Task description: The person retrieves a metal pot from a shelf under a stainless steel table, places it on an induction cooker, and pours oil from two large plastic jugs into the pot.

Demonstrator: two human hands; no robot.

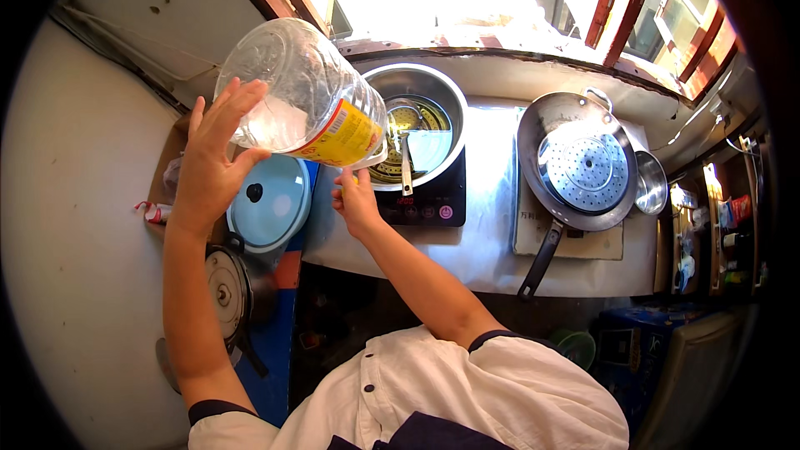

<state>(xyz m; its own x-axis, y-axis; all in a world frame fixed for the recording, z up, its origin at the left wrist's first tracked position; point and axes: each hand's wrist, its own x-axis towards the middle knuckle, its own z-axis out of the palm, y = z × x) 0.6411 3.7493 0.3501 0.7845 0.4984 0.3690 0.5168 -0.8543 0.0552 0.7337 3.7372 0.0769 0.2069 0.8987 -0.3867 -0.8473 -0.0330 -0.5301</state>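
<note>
A large clear plastic jug (294, 84) with a yellow and red label is tilted, its lower end over a steel pot (459, 106). My left hand (219, 147) holds the raised base end, fingers spread across it. Under the jug's lower end my right hand (358, 205) grips near the shoulder, with a small yellow piece, perhaps the cap, at its fingers. The jug's mouth is hidden. Yellowish liquid shows in the pot, along with a perforated steel piece (406, 115) and a metal utensil handle (406, 169). The pot stands on a black induction cooktop (425, 215) with a lit display.
On the steel counter (487, 200) to the right, a wok (537, 137) holds a perforated steamer plate (589, 164); its handle overhangs the front edge. A small steel bowl (651, 184) sits beside it. At left are a blue lidded pot (275, 215) and a pressure cooker (225, 287). Windows (612, 6) rise behind.
</note>
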